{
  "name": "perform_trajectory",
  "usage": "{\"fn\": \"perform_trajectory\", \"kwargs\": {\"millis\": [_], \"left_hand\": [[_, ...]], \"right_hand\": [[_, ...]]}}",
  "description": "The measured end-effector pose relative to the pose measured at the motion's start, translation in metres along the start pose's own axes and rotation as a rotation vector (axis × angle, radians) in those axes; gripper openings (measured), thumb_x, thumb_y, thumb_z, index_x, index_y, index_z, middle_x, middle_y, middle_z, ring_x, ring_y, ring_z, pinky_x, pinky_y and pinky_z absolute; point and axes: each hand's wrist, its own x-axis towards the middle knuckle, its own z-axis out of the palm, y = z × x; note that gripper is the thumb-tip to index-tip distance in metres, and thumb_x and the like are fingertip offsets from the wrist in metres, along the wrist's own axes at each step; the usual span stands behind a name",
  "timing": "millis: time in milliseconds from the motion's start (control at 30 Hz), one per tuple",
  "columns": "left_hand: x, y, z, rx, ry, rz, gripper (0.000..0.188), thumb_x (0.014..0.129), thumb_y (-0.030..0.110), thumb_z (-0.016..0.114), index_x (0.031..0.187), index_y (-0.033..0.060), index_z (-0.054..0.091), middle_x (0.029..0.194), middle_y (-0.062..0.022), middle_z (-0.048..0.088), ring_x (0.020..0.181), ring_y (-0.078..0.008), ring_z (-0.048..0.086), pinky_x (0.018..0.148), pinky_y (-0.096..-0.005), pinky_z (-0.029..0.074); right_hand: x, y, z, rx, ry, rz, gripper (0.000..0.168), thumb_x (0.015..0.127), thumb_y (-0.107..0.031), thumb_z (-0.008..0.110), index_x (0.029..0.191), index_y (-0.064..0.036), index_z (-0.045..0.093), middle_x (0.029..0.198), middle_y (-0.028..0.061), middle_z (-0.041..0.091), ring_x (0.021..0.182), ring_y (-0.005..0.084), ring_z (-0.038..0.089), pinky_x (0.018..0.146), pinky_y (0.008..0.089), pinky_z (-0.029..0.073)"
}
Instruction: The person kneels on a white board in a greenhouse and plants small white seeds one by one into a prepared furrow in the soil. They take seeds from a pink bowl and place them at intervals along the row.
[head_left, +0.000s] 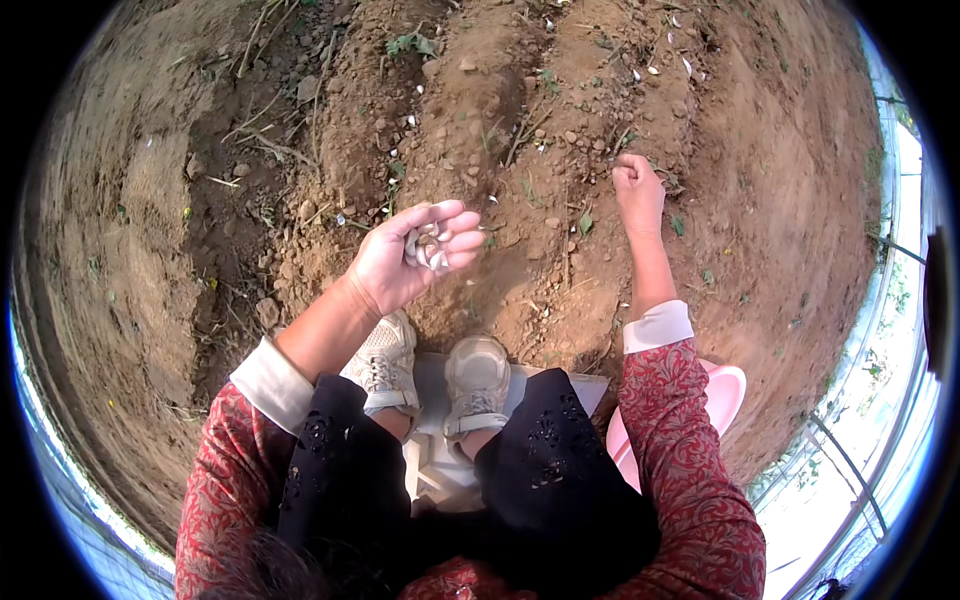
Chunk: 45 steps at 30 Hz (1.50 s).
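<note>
My left hand (412, 255) is palm up with its fingers cupped around several garlic cloves (426, 246). Over a shallow furrow in the brown soil (525, 247), to the right, my right hand (637, 191) points away from me with its fingers curled and the fingertips low by the ground. Whether something small is pinched there cannot be told. More pale cloves (687, 67) lie scattered along the furrows beyond both hands.
A pink plastic basin (724, 390) stands beside my right forearm, partly hidden by the sleeve. My shoes (478, 375) rest on a pale board (589, 390). Dry stalks (322, 97), small stones and bits of weed lie on the soil. Translucent sheeting (892, 315) runs along the right edge.
</note>
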Motion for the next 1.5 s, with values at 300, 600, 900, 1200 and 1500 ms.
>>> {"fn": "perform_trajectory", "kwargs": {"millis": [300,600,900,1200,1500], "left_hand": [[0.005,-0.002,0.009,-0.059,-0.165,-0.042,0.038,0.086,0.027,0.030,0.106,-0.0023,0.044,0.097,-0.0155,0.052,0.085,-0.0275,0.054,0.072,-0.0358,0.046],[-0.001,-0.006,0.021,0.030,0.023,-0.061,0.037,0.086,0.026,0.032,0.107,-0.0005,0.045,0.086,-0.0069,0.056,0.068,-0.0140,0.055,0.060,-0.0250,0.047],[0.003,-0.010,0.006,-0.005,-0.037,-0.080,0.034,0.086,0.022,0.032,0.104,-0.0037,0.043,0.110,-0.0187,0.046,0.100,-0.0294,0.048,0.076,-0.0370,0.045],[0.000,-0.002,-0.004,-0.009,0.004,-0.058,0.032,0.084,0.020,0.036,0.104,-0.0040,0.043,0.108,-0.0193,0.047,0.098,-0.0316,0.048,0.075,-0.0391,0.046],[-0.001,0.002,-0.002,-0.010,0.027,-0.028,0.031,0.084,0.020,0.036,0.103,-0.0031,0.044,0.107,-0.0195,0.048,0.097,-0.0311,0.049,0.074,-0.0384,0.046]], "right_hand": [[-0.078,-0.138,0.009,0.365,-0.327,-0.360,0.012,0.069,-0.007,0.056,0.081,-0.005,0.054,0.074,0.0076,0.053,0.067,0.0218,0.055,0.058,0.0285,0.044],[-0.089,-0.145,0.018,-0.087,-0.358,-0.642,0.015,0.065,-0.012,0.056,0.077,-0.006,0.050,0.073,0.0075,0.051,0.069,0.0249,0.053,0.057,0.0355,0.044],[-0.066,-0.123,-0.001,0.280,-0.588,-0.106,0.016,0.068,-0.016,0.055,0.077,-0.003,0.050,0.065,0.0118,0.056,0.061,0.0215,0.057,0.055,0.0306,0.044],[0.072,0.023,-0.005,-0.012,-0.001,-0.001,0.013,0.068,-0.017,0.058,0.077,-0.008,0.061,0.067,0.0076,0.059,0.059,0.0176,0.055,0.057,0.0273,0.043],[0.084,0.012,0.007,-0.499,-0.059,-0.054,0.013,0.069,-0.017,0.054,0.079,-0.011,0.058,0.084,0.0123,0.055,0.078,0.0284,0.054,0.066,0.0382,0.044]]}}
